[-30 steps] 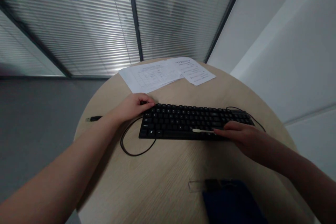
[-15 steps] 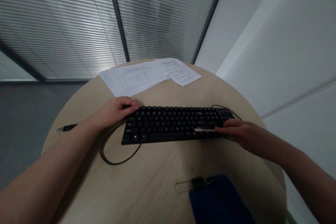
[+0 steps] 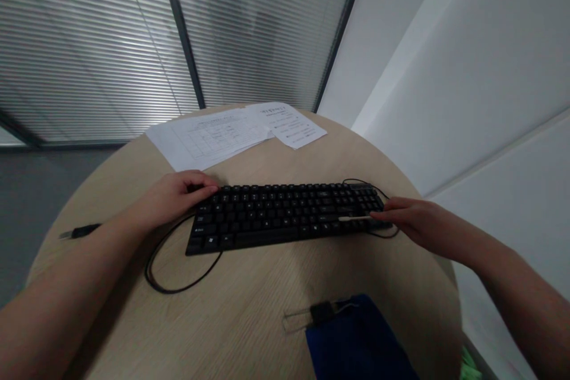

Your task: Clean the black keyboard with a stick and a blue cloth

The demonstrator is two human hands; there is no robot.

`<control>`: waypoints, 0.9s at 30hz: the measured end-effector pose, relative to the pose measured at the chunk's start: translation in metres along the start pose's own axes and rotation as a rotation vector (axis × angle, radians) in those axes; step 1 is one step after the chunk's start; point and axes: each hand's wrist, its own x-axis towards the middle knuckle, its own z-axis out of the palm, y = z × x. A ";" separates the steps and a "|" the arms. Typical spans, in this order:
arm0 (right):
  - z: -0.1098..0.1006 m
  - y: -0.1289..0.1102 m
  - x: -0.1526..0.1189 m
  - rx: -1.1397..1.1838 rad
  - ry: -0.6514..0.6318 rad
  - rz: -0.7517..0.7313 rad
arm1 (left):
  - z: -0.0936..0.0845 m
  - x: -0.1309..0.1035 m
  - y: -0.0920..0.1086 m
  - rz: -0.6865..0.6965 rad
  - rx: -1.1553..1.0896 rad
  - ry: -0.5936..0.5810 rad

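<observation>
A black keyboard (image 3: 276,214) lies on the round wooden table, its left end nearer the table's front. My left hand (image 3: 180,196) is at the keyboard's upper left corner, thumb and fingers closed on its edge. Over the right part of the keys, my right hand (image 3: 412,218) pinches a thin pale stick (image 3: 354,218), probably a cotton swab. The stick points left, its tip at the lower keys right of the middle. The far end of the stick is hidden in my fingers.
Printed papers (image 3: 214,136) lie at the table's back. A cable (image 3: 178,291) loops left of the keyboard; its USB plug (image 3: 80,231) rests by my left forearm. A blue pouch (image 3: 356,338) with a black binder clip (image 3: 321,312) sits at the front.
The view has shifted right, so most things appear further left. Relative to the keyboard, my right hand and the stick have moved right. My left hand stays at the corner.
</observation>
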 end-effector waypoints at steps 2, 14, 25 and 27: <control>0.001 0.002 -0.001 -0.005 -0.016 0.012 | -0.001 -0.001 0.001 0.003 0.024 -0.014; 0.007 -0.007 -0.001 -0.078 0.011 0.075 | -0.004 -0.001 0.006 -0.043 0.079 -0.021; 0.001 -0.019 0.000 -0.125 0.001 0.083 | -0.006 0.001 -0.001 -0.032 0.075 -0.025; -0.003 -0.020 -0.003 -0.112 0.027 0.094 | -0.007 0.001 -0.001 -0.032 0.054 -0.034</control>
